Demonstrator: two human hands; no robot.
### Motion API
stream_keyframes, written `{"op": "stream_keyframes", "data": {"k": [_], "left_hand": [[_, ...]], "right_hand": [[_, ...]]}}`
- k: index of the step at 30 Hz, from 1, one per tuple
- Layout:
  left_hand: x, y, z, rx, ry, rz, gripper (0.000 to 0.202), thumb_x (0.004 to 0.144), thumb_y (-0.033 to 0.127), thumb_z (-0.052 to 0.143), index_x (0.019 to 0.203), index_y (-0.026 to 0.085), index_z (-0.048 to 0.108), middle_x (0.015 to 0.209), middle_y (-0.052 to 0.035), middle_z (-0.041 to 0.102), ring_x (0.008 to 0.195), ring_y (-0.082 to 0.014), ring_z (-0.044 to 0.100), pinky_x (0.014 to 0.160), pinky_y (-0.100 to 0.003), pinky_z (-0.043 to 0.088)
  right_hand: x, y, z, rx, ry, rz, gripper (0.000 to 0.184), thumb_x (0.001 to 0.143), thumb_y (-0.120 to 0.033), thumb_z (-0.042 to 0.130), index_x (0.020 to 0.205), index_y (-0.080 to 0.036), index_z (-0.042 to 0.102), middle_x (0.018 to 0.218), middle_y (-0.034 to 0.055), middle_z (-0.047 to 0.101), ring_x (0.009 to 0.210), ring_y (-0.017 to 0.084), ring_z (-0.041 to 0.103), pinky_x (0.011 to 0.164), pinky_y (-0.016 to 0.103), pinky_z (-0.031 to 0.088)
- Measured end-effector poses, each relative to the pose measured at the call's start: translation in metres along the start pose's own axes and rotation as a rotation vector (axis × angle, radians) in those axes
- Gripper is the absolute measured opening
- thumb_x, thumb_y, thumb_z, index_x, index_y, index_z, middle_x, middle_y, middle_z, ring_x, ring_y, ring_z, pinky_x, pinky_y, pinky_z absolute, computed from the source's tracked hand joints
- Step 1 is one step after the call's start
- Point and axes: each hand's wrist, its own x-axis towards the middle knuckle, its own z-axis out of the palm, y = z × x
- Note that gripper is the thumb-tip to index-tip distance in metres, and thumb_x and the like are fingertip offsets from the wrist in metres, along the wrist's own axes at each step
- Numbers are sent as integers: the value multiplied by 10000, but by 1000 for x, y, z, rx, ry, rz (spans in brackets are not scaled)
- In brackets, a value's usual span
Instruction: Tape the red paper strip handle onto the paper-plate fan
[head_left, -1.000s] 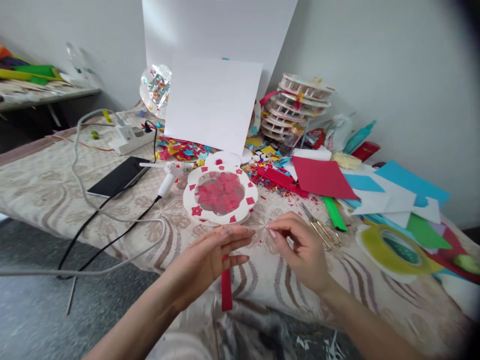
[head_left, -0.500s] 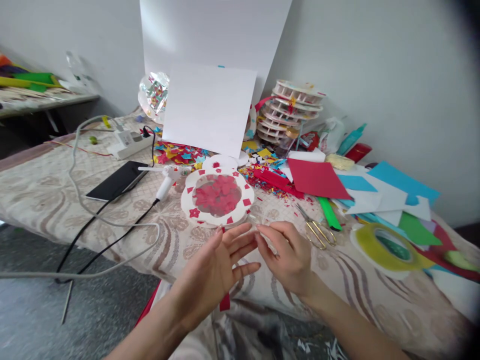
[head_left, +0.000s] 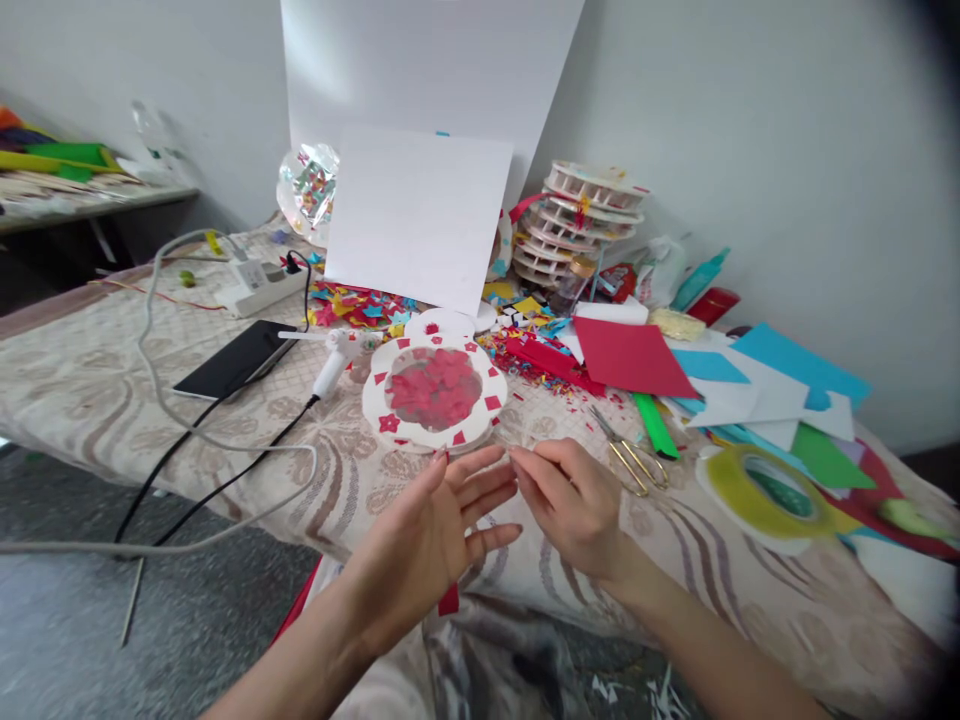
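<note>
My left hand is held palm up over the front of the table, its fingers stretched out. A red strip shows below that palm, and a bit of red appears by the thumb tip; the rest is hidden behind the hand. The thumb and fingers of my right hand are pinched together at the left fingertips. Whatever they hold is too small to make out. Just beyond both hands lies a white scalloped frame with red patches on its rim and red pieces in its clear centre.
A white glue gun and a black tablet-like slab lie left among cables. Gold-handled scissors, a green cutter, a roll of yellow tape and coloured paper lie right. Behind stand a white board and stacked rings.
The right fingers have closed into a tighter pinch beside the left fingertips. My left hand stays nearly still, and the view has shifted very slightly.
</note>
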Motion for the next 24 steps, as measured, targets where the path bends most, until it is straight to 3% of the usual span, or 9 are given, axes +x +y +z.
{"op": "stream_keyframes", "data": {"k": [8,13,16,19,21,24], "left_hand": [[2,0,-7,54,-3,-14,501,874,536,529,1161,141,642,1410,-163,492,1375,-339,321,978,-416,396],[4,-1,-12,190,46,0,477,847,508,592,1137,137,670,1417,-165,493,1366,-345,343,972,-416,400],[2,-1,-17,243,90,25,383,839,418,639,1121,162,684,1400,-152,520,1349,-345,379,966,-426,409],[-4,4,-27,261,150,28,334,852,358,636,1126,172,684,1388,-149,538,1329,-333,422,979,-425,410],[-9,9,-36,272,192,39,336,860,344,629,1140,166,676,1365,-154,561,1301,-325,466,989,-419,413],[-16,17,-54,268,297,107,309,844,309,647,1113,160,680,1311,-153,606,1244,-310,534,978,-395,434]], "right_hand": [[2,3,-4,82,-53,53,222,869,-70,556,1039,-192,632,853,55,630,749,161,616,658,269,498],[10,0,-11,314,-97,260,154,868,-68,544,937,-178,628,852,35,582,667,109,562,589,223,464],[12,4,-12,481,-97,491,85,875,-136,557,878,-184,628,832,17,563,655,106,528,576,229,439],[10,16,-7,764,-90,895,89,853,-268,625,832,-183,639,682,-21,532,567,95,474,510,218,383],[7,25,-1,1011,-84,1153,165,786,-332,702,809,-179,645,591,-47,494,504,79,420,462,199,334],[2,35,10,1298,-51,1379,244,650,-325,806,767,-180,648,629,-41,549,539,77,473,475,185,364]]}}
